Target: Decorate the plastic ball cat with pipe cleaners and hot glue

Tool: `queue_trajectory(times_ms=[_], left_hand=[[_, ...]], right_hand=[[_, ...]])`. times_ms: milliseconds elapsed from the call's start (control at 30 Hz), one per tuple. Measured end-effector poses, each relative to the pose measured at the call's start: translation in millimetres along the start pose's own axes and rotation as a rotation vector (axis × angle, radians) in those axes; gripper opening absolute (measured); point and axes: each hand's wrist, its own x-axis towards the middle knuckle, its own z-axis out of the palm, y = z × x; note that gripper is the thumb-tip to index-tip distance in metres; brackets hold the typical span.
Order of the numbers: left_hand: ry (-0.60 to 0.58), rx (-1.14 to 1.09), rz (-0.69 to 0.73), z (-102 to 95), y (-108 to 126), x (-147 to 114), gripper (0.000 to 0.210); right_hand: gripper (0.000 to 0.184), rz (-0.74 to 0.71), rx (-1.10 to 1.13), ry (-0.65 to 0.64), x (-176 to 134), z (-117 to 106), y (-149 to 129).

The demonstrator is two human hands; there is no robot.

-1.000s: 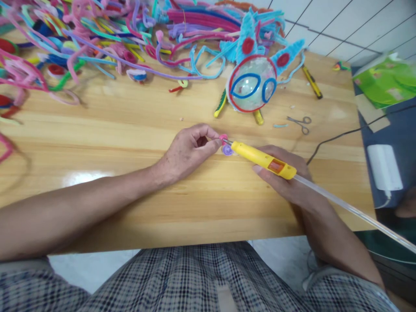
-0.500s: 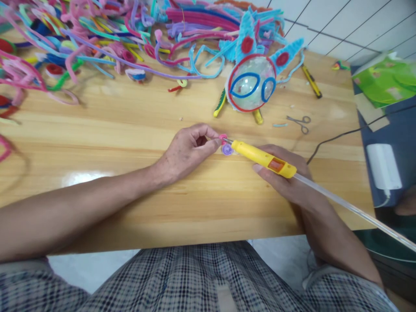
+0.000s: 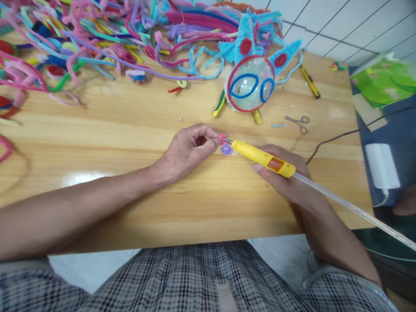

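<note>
Staying nearly as still as a second ago, the left hand (image 3: pixel 190 149) pinches the pink curl (image 3: pixel 222 137) in front of the ball (image 3: pixel 251 71), while the right hand (image 3: pixel 286 186) grips the glue gun (image 3: pixel 253 153), tip (image 3: pixel 228 141) at the curl, so the same work seems to go on.

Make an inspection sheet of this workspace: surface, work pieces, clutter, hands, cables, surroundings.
Surface: wooden table, with reflected light at left.
Work pieces: pink piece, purple coil beside it; yellow glue gun has its tip at the pink piece.
Clutter: pipe cleaners heaped along the far side; blue-eared figure, scissors and yellow knife toward the right.
Hands: left hand pinches the pink piece; right hand holds the glue gun.
Cables: black cord over the table's right side; white lead on a white box beside the table.
Surroundings: white tiles at the far right; green packet at the right.
</note>
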Motion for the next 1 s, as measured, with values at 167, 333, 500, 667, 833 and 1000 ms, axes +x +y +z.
queue_trajectory(times_ms=[167,333,500,667,833,1000], left_hand=[[-0.001,0.01,-0.001,0.1,-1.9,-0.1,0.024],[0.003,0.005,0.011,0.1,-1.8,0.3,0.027],[0.002,0.014,0.007,0.2,-2.4,0.5,0.025],[0.014,0.019,0.007,1.2,-2.9,0.1,0.026],[0.008,0.012,0.003,1.1,-1.9,-0.1,0.025],[0.002,0.003,0.006,1.0,-1.9,-0.3,0.024]], right_hand=[[0.021,0.021,0.015,0.003,0.0,-0.6,-2.7],[0.02,0.029,0.0,0.001,0.1,-1.0,-2.9],[0.019,0.032,0.012,-0.016,0.6,-1.5,-5.4],[0.015,0.033,0.023,-0.005,-0.3,-0.4,-4.6],[0.01,0.026,0.008,-0.011,-0.8,-1.3,-3.3],[0.007,0.034,0.003,-0.019,-0.2,-1.4,-5.2]])
